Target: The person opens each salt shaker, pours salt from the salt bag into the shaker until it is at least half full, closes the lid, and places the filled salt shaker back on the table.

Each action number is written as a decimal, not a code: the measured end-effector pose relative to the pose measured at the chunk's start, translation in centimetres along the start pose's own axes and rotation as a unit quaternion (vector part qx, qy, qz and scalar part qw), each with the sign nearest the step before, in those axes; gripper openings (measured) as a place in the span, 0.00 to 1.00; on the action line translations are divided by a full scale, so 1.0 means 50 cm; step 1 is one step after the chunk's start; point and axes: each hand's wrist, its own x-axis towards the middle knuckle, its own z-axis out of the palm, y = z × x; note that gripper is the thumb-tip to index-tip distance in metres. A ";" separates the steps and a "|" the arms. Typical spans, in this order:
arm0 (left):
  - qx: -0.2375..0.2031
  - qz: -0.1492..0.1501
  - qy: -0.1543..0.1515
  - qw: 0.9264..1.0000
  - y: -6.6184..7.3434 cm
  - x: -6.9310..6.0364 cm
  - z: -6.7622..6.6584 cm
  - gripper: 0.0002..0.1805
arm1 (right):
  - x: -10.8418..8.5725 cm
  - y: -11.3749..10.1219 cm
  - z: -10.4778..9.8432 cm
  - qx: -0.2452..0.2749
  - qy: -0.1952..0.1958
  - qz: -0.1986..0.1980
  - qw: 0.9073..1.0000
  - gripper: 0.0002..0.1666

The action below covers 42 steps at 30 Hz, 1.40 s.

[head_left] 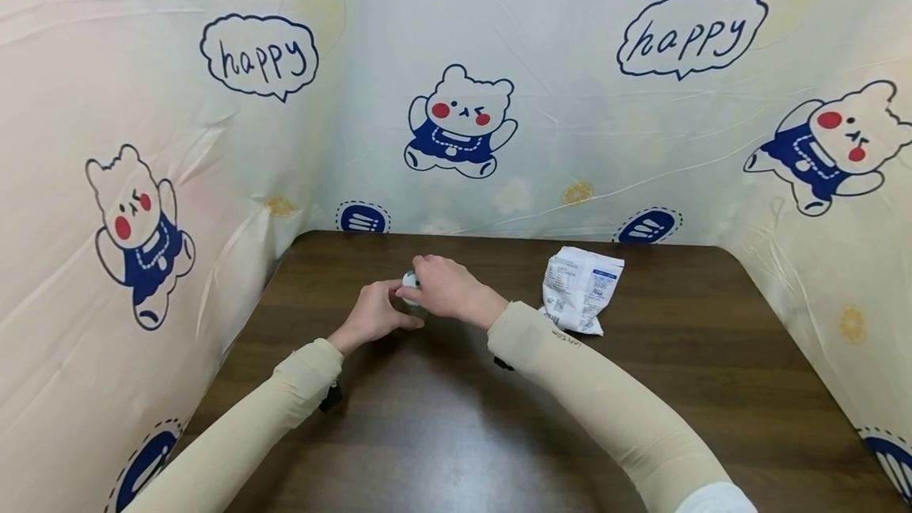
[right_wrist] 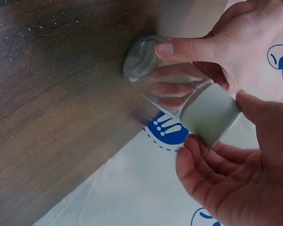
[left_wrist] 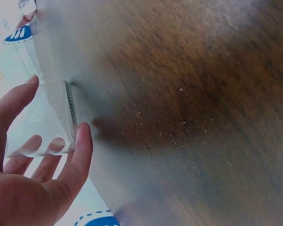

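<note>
A clear glass jar [right_wrist: 167, 77] with a pale green lid [right_wrist: 211, 114] stands on the wooden table, seen sideways in the right wrist view. The left hand [left_wrist: 42, 155] grips the glass body [left_wrist: 52, 108], thumb on one side and fingers curled round the other; in the head view this hand [head_left: 374, 313] is at the jar's left. From the right, the right hand [right_wrist: 240, 160] pinches the lid between thumb and fingertips. In the head view the right hand [head_left: 452, 289] partly covers the lid [head_left: 410, 282].
A crumpled white packet with printed text [head_left: 580, 290] lies on the brown wooden table [head_left: 456, 418], right of the hands. Small white specks dot the tabletop in both wrist views. Pale cloth [head_left: 570, 133] with bear drawings surrounds the table's back and sides.
</note>
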 end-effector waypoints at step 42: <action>0.015 0.003 -0.005 1.000 0.000 0.005 -0.003 0.26 | -0.006 0.001 0.008 -0.004 0.045 0.042 0.998 0.38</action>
